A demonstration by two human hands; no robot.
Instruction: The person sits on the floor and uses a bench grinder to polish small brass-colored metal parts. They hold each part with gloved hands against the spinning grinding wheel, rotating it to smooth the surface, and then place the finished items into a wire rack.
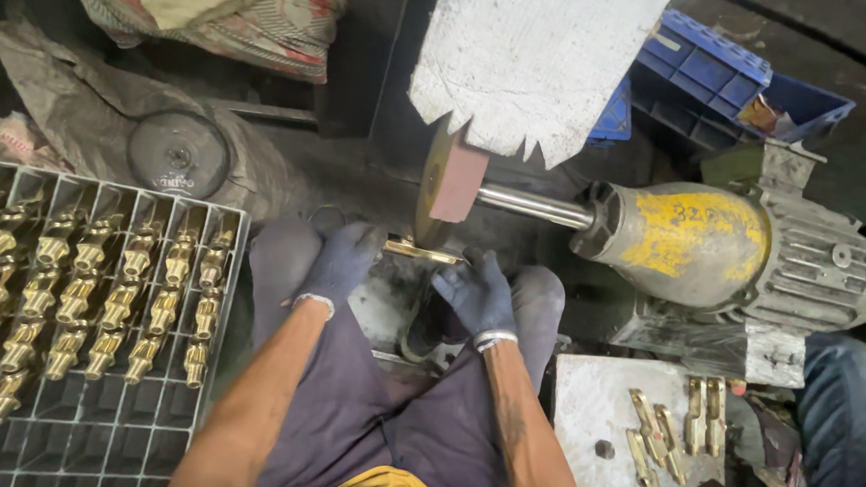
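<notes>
Step in hand: the person presses a brass piece (420,252) against the lower edge of a buffing wheel (438,186), judging by where the hands and wheel meet.
Brass piece: it lies level between the 2 gloved hands, just under the wheel and touching or nearly touching its rim; the contact itself is too small to tell.
Left hand (342,260): gloved, fingers curled around the left end of the piece, gripping it.
Right hand (477,289): gloved, fingers closed toward the right end of the piece; the fingertips are partly hidden, so the exact grip is unclear, but it appears to pinch that end.
Wheel and motor: the wheel sits on a steel shaft (533,206) that runs to a grey motor with a yellow patch (733,250) at the right.
Doing it well: a firm 2-handed hold with the piece kept level and below the wheel's centre looks wise, so the wheel cannot snatch it; light, even pressure and a slow turn would likely polish every face.
Risk: glove fingertips sit near the spinning rim and could catch.
Tray (91,423): a grid tray at the left holds rows of brass fittings (80,287).
Slab (592,424): at the right, several more brass parts (672,434) lie loose on it.
</notes>
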